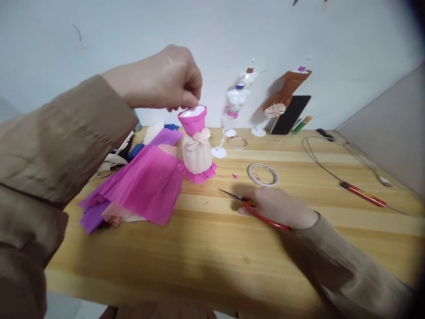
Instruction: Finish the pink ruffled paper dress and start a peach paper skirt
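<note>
My left hand (175,79) pinches the top of a small white dress form (195,111) at its neck. The form wears a pink crepe-paper bodice (193,124), a cream paper skirt (197,155) with a pink ruffled hem, and a cream bow (198,139) at the waist. Down on the table, my right hand (274,206) is closed around red-handled scissors (247,204), whose dark blades point left. Just beyond that hand lies a white roll of tape (263,174). Pink crepe paper (146,181) is spread left of the dressed form.
More dress forms stand by the wall: a bare white one (237,97) and one in a brown paper dress (287,86). A dark phone-like slab (292,114) leans there beside a green tube (302,124). On the right, a red hot glue gun or similar corded tool (363,194) trails its cable.
</note>
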Motion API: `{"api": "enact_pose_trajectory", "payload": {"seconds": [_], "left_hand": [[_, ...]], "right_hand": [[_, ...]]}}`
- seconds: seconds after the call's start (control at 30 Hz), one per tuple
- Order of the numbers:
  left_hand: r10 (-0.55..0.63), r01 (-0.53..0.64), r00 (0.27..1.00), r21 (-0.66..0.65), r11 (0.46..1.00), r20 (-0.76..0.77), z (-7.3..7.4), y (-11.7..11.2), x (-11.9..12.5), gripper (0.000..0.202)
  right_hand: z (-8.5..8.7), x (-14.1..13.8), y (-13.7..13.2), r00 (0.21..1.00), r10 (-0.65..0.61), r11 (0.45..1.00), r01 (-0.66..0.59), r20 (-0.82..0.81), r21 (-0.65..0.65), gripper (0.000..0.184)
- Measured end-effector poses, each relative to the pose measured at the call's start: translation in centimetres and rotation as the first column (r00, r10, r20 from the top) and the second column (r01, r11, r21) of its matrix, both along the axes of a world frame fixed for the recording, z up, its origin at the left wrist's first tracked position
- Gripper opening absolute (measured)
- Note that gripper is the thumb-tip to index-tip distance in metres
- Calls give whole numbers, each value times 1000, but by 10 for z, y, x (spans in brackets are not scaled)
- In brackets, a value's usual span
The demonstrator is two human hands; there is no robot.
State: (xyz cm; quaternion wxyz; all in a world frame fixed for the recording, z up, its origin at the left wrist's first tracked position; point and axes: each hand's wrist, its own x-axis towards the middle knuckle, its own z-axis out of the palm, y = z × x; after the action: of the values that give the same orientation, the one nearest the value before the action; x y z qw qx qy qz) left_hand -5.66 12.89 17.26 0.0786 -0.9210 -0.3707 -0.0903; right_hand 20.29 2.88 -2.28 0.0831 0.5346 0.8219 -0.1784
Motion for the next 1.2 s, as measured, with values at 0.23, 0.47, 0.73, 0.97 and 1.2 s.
{"api": "enact_pose_trajectory", "payload": {"seconds": [0.23,0.47,0.73,0.97,1.2], "left_hand": [[-75,85,992,102,991,-98,-4,1,24,49],[-139,167,970,137,976,-198,-6,6,34,31],[-145,214,956,270,939,-254,-18,12,33,31],[-158,203,970,254,946,-187,-19,11,34,35],[-129,166,980,261,951,-152,-21,12,36,37]], "right_hand": [[-4,-13,-3,999,-29,997,31,22,-69,22],[-3,-22,-12,997,45,995,-51,-64,-84,20],[-3,-46,-24,994,45,999,-43,99,-25,23],[0,-58,-26,991,1,999,-6,136,35,29],[-4,-66,-15,979,-93,982,59,182,181,37]]}}
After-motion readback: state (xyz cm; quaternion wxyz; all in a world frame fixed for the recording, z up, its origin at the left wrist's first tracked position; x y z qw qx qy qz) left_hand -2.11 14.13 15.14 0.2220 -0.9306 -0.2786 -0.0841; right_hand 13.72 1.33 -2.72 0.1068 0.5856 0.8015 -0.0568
